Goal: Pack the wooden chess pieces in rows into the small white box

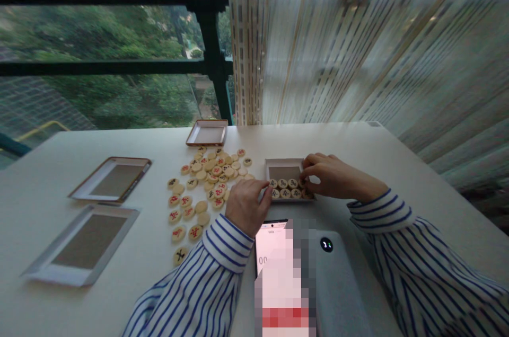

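Observation:
A shallow open box lies in front of me, with two rows of round Chinese chess pieces along its near side, black characters facing up. My left hand is closed at the box's left wall, thumb and index finger against the edge beside the end pieces. At the right end, my right hand pinches with thumb and fingers around a piece that is partly hidden by them. The box's far half shows its bare grey bottom. Left of it spreads a loose heap of Chinese chess pieces, red, black or face down.
Another open box part stands behind the heap. Two shallow trays lie at the left. Close to me are a lit phone, partly pixelated, and a pale device with a small display. A curtain and window border the white table.

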A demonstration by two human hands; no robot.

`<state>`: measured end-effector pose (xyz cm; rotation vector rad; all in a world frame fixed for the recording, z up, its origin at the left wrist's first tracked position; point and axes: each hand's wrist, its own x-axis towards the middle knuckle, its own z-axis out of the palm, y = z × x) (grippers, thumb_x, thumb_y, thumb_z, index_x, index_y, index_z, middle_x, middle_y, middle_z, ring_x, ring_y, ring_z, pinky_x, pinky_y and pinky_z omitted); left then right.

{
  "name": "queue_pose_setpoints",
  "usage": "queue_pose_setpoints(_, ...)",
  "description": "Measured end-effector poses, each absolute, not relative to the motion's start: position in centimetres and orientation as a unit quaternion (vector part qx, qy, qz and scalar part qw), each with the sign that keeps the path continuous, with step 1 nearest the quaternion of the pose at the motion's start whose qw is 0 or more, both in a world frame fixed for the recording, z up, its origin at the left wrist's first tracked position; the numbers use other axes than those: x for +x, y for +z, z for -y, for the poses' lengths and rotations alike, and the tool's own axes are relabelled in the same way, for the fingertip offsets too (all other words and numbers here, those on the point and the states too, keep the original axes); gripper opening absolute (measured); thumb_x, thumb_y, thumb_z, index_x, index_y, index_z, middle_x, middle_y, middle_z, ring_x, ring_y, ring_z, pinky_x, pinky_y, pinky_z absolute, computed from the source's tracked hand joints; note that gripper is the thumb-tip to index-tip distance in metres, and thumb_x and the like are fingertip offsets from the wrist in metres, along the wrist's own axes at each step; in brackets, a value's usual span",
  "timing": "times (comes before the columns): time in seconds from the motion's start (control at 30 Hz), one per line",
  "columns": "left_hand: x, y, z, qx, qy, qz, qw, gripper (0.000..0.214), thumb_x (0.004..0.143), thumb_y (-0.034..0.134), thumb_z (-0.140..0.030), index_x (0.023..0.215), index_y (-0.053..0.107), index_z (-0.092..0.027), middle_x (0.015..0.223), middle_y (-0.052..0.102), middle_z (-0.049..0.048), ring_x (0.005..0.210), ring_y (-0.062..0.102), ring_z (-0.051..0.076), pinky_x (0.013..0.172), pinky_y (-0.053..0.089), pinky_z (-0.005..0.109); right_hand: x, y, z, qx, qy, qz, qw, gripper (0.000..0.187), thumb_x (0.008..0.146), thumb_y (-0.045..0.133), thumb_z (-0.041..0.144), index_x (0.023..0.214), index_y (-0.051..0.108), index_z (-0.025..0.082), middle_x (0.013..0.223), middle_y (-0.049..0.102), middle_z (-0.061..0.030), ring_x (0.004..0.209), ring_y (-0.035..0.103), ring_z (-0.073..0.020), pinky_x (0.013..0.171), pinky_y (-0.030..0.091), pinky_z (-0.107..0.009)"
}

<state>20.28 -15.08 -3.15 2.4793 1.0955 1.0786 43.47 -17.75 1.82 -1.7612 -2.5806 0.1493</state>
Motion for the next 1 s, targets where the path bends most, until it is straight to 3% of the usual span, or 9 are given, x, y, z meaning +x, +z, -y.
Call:
queue_pose_setpoints(0.27, 20.2, -3.1, 15.2, 0.844, 0.374, -0.370, 0.108, 0.016, 0.080, 0.055, -0.024, 0.082, 0.067, -0.014, 0.076, 0.069, 0.0074, 0.072, 0.062, 0.019, 0.068, 0.048, 0.033, 43.7, 2.0, 17.9, -0.572, 0.038, 0.819, 0.010, 0.020, 0.074, 0.058, 0.031, 0.091, 0.068, 0.026, 0.100, 0.058, -0.0067, 0.091, 0.053, -0.0223, 0.075, 0.036, -0.036)
queue_pose_setpoints(0.63, 20.2, -3.1, 15.1, 0.844, 0.374, -0.367, 0.111, 0.016, 0.080, 0.055, -0.024, 0.083, 0.067, -0.014, 0.077, 0.069, 0.0075, 0.074, 0.062, 0.019, 0.070, 0.047, 0.033, 43.3, 2.4, 18.5, -0.547, 0.076, 0.834, -0.012, 0.022, 0.074, 0.057, 0.026, 0.091, 0.068, 0.035, 0.092, 0.060, -0.0026, 0.083, 0.056, -0.0191, 0.073, 0.038, -0.033)
queue_pose_setpoints(1.0, 20.2, -3.2, 15.0, 0.845, 0.373, -0.366, 0.113, 0.017, 0.080, 0.055, -0.024, 0.084, 0.067, -0.013, 0.077, 0.069, 0.0075, 0.073, 0.061, 0.019, 0.070, 0.047, 0.033, 42.4, 2.9, 18.6, -0.542, 0.067, 0.837, -0.032, 0.016, 0.076, 0.055, 0.026, 0.082, 0.069, 0.031, 0.088, 0.060, -0.0020, 0.076, 0.054, -0.0157, 0.066, 0.035, -0.029)
